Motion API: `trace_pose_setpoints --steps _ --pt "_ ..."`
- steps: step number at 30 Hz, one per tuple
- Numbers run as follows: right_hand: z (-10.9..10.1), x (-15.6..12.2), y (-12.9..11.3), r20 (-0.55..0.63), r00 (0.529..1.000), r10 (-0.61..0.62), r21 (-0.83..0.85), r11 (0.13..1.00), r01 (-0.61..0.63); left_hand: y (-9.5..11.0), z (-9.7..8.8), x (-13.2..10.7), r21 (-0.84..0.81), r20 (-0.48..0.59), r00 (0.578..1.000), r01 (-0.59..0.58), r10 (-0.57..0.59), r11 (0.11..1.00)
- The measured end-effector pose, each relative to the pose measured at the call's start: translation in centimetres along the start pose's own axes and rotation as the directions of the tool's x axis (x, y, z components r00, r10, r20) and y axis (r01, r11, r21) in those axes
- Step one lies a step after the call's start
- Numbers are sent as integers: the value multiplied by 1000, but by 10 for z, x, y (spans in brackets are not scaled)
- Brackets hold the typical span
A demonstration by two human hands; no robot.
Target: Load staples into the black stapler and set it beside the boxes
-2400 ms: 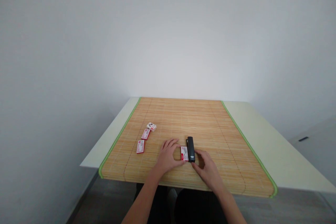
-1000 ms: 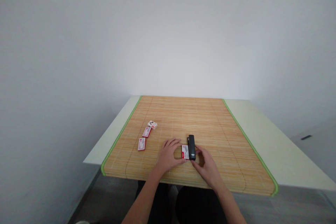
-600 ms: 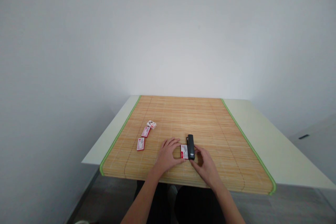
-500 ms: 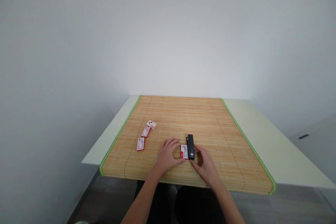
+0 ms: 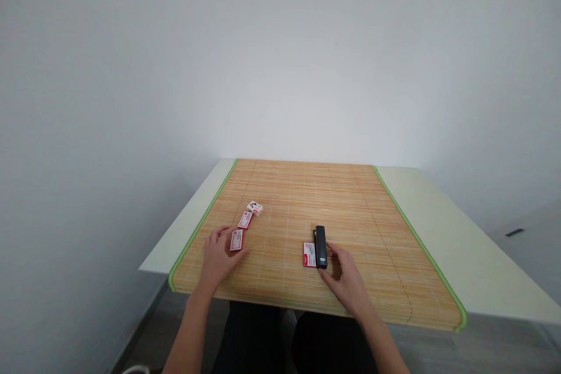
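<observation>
My left hand [image 5: 218,257] is at the left of the mat, its fingers spread around the nearest small red-and-white box [image 5: 236,239]. The thumb lies by the box's near right corner and the fingertips by its far left side; firm contact cannot be made out. A black stapler [image 5: 321,247] lies lengthwise near the front middle. My right hand [image 5: 344,277] steadies it, thumb at its near end and fingers along its right side. Against the stapler's left side lies another red-and-white box [image 5: 309,255], flat on the mat.
Beyond my left hand lie a second red-and-white box [image 5: 245,220] and a mostly white box [image 5: 255,208], close together in a slanting row. A bamboo mat [image 5: 302,187] with green edging covers the middle of the white table [image 5: 421,204]. A pale wall [image 5: 307,70] stands behind.
My left hand has left the box beside the stapler and moved left to the nearest box of the row. My right hand stays at the stapler. The view has shifted slightly.
</observation>
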State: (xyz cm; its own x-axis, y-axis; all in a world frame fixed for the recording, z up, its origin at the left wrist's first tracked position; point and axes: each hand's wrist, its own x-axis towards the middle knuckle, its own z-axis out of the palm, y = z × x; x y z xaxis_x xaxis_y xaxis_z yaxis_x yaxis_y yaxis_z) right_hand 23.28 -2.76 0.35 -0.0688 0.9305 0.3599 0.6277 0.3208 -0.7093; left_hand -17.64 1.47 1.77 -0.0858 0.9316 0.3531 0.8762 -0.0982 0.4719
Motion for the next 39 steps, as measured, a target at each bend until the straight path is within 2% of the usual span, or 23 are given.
trace_pose_setpoints --steps 3,5,7,9,11,14,18,21,23,27,39 --pt "0 0 1 5 1000 5 3 1000 -5 -37 -8 5 102 84 996 23 -31 995" --pt "0 0 0 11 1000 9 8 1000 -9 -47 -10 7 116 142 989 11 -28 993" --pt "0 0 0 14 1000 11 16 1000 -12 -45 -10 8 91 169 986 -11 -4 996" --pt "-1 -1 -1 14 1000 15 20 1000 -16 -33 -8 7 42 161 987 -33 26 999" --pt "-1 -1 -2 15 1000 18 18 1000 -18 -9 -3 5 -15 142 989 -38 40 999" --pt "-1 0 -2 18 1000 10 10 1000 -10 45 12 1 -110 174 982 -52 70 993" --pt "-2 0 -4 17 1000 10 14 1000 -10 119 37 2 -248 244 941 -173 234 953" --pt "-2 0 -7 18 1000 9 20 1000 -9 150 51 5 -288 265 920 -211 290 934" --pt "-3 0 -8 21 1000 8 18 1000 -9 156 57 5 -292 282 913 -211 295 933" --pt "-3 1 -7 26 1000 1 18 1000 -1 155 62 2 -285 302 908 -204 290 937" --pt "-1 1 -7 14 1000 1 16 1000 -1 164 72 -5 -320 290 902 -223 319 921"
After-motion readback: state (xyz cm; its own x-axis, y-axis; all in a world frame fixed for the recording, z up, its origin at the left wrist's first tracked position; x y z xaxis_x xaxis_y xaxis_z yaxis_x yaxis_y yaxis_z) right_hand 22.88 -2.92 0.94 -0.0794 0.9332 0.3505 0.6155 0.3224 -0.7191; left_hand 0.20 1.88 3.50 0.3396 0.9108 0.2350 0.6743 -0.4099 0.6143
